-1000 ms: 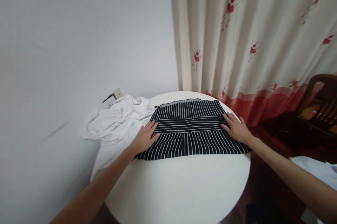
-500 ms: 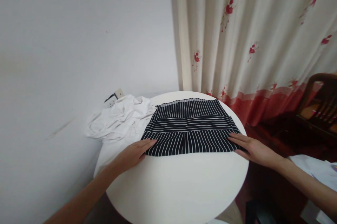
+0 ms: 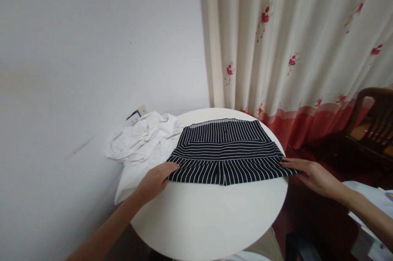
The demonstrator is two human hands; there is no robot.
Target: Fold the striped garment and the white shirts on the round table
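Observation:
A black garment with white stripes (image 3: 225,152) lies spread flat on the round white table (image 3: 211,216). My left hand (image 3: 155,180) is at its near left corner, fingers curled around the hem there. My right hand (image 3: 313,173) is at the near right corner, which sticks out past the table's edge, and its fingers pinch that corner from above. Both forearms reach in from the bottom of the view.
A crumpled white cloth (image 3: 143,142) lies on the table's left side and hangs over the edge by the wall. A floral curtain (image 3: 291,48) hangs behind the table. A dark wooden chair (image 3: 373,122) stands at the right, and a wall socket (image 3: 136,114) sits behind the white cloth.
Both hands slid from the garment's middle toward me, down to its near corners, and closed on the hem. The near edge now looks pulled wider.

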